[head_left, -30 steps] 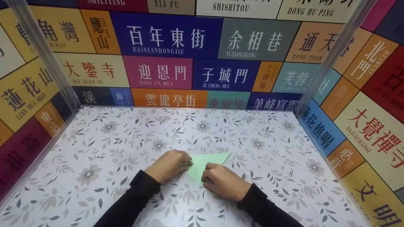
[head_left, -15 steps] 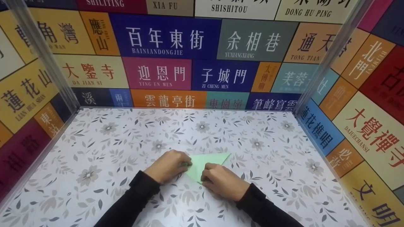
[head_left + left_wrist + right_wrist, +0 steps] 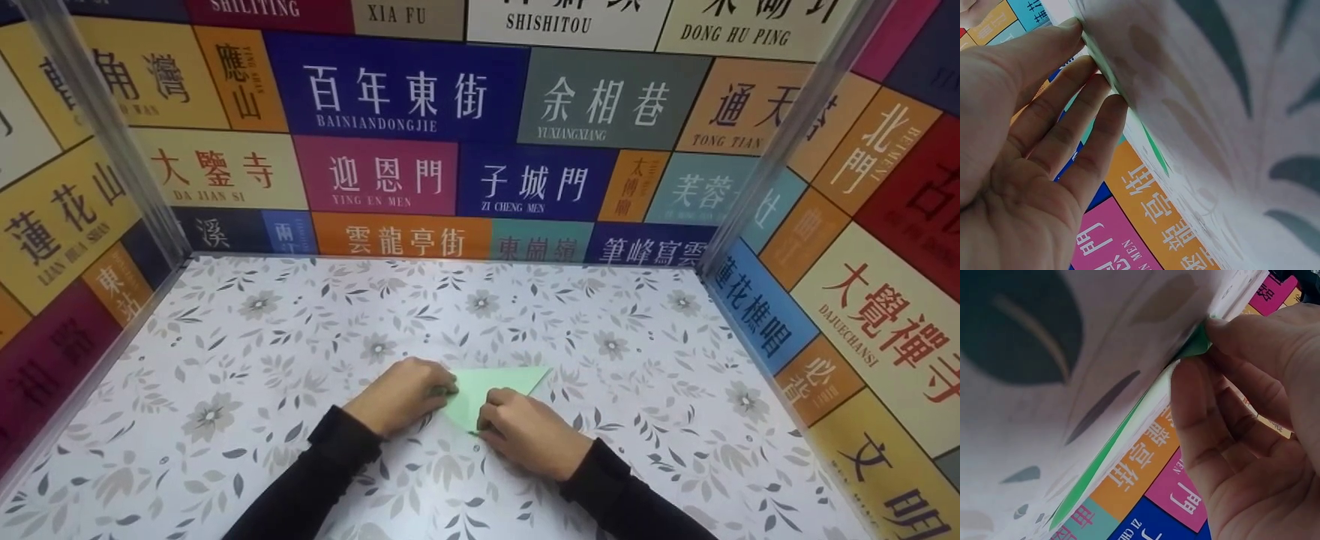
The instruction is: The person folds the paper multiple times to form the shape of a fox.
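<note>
A light green sheet of paper [image 3: 499, 381], showing a roughly triangular outline, lies on the floral-patterned table in the head view. My left hand [image 3: 405, 394] is at its left side and hides that corner. In the left wrist view the thumb and fairly straight fingers [image 3: 1106, 121] press their tips along the paper's edge. My right hand [image 3: 529, 431] covers part of the lower right side. Its thumb and index finger [image 3: 1188, 391] pinch the near corner of the green paper [image 3: 1199, 342] in the right wrist view, where that corner bends up a little from the table.
The white table cover [image 3: 300, 352] carries grey flowers and leaves. Behind it stands a wall [image 3: 397, 90] of coloured panels with Chinese characters, and similar panels [image 3: 885, 300] rise on both sides. Clear strips [image 3: 787, 135] run up the corners.
Near the right fingertips, the paper's lower corner has shifted very slightly. Both hands stay in almost the same place, and the paper's far right tip remains flat.
</note>
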The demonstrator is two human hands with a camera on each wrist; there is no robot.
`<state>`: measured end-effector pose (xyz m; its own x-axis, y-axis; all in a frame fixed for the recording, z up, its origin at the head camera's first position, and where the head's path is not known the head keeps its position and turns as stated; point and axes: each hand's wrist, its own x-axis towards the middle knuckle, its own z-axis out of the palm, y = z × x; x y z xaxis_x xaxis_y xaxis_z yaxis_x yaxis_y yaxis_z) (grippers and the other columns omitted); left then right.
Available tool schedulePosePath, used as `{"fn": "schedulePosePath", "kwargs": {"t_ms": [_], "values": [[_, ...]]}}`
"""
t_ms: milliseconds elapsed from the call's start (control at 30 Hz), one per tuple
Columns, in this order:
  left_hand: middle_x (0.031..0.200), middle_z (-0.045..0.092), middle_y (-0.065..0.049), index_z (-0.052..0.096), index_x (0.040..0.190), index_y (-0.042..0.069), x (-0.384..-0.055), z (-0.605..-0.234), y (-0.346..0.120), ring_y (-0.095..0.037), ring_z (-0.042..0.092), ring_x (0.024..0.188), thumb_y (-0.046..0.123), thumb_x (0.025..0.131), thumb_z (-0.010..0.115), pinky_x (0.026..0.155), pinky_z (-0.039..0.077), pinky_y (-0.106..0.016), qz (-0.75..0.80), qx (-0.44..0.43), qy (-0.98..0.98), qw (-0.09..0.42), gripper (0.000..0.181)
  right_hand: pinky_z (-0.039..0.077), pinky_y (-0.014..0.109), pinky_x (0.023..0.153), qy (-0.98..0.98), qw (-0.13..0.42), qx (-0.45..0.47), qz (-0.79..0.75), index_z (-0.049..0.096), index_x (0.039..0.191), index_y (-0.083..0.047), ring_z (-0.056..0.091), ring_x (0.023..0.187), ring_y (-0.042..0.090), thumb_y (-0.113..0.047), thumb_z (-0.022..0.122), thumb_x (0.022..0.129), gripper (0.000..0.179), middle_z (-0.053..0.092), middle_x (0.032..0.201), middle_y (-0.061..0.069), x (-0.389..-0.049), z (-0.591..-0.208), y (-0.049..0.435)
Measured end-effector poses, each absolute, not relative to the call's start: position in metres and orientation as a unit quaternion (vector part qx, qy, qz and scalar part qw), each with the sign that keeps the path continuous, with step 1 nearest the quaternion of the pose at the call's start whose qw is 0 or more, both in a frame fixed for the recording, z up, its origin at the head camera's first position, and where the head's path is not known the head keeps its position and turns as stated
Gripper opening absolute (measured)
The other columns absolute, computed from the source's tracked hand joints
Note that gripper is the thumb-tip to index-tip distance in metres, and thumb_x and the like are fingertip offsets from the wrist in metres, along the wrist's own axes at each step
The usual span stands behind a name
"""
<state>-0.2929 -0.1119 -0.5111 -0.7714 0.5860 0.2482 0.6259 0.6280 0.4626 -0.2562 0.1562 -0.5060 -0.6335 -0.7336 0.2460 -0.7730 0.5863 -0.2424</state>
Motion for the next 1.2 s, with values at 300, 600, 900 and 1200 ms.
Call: {"fn": "schedulePosePath", "kwargs": {"t_ms": [300, 600, 900, 1200], "values": [[0.117, 0.09, -0.013, 0.088, 0.117, 0.003, -0.295, -0.5116, -0.1135, -0.033, 0.086, 0.112, 0.002, 0.1, 0.087, 0.107, 0.069, -0.05, -0.282, -0.331, -0.9, 0.022, 0.017, 0.067, 0.024, 0.081, -0.881, 0.068, 0.425, 0.199, 0.083, 0.107, -0.008, 0.077, 0.09, 0.014, -0.006, 0.085, 0.103, 0.005, 0.078, 0.102, 0.003, -0.257, -0.5046, 0.1568], [0.113, 0.09, -0.013, 0.088, 0.115, 0.004, -0.2959, -0.5118, -0.1113, -0.031, 0.087, 0.107, 0.002, 0.1, 0.086, 0.103, 0.071, -0.05, -0.287, -0.329, -0.899, 0.021, 0.014, 0.069, 0.024, 0.082, -0.868, 0.058, 0.431, 0.241, 0.084, 0.107, -0.007, 0.08, 0.089, 0.016, -0.005, 0.087, 0.101, 0.007, 0.085, 0.102, 0.006, -0.261, -0.5012, 0.1556], [0.114, 0.09, -0.012, 0.088, 0.116, 0.006, -0.2958, -0.5132, -0.1095, -0.029, 0.087, 0.108, 0.004, 0.101, 0.087, 0.105, 0.071, -0.049, -0.291, -0.317, -0.903, 0.014, 0.015, 0.066, 0.017, 0.082, -0.866, 0.033, 0.431, 0.253, 0.084, 0.108, -0.005, 0.078, 0.089, 0.009, -0.007, 0.095, 0.095, 0.017, 0.084, 0.102, 0.007, -0.2631, -0.4987, 0.1593], [0.114, 0.09, -0.011, 0.088, 0.115, 0.005, -0.2957, -0.5123, -0.1104, -0.03, 0.087, 0.108, 0.003, 0.1, 0.087, 0.104, 0.07, -0.048, -0.284, -0.332, -0.899, 0.027, 0.015, 0.068, 0.021, 0.083, -0.859, 0.051, 0.438, 0.258, 0.082, 0.103, -0.007, 0.08, 0.09, 0.012, -0.003, 0.092, 0.096, 0.013, 0.084, 0.099, 0.005, -0.2636, -0.4983, 0.162]]}}
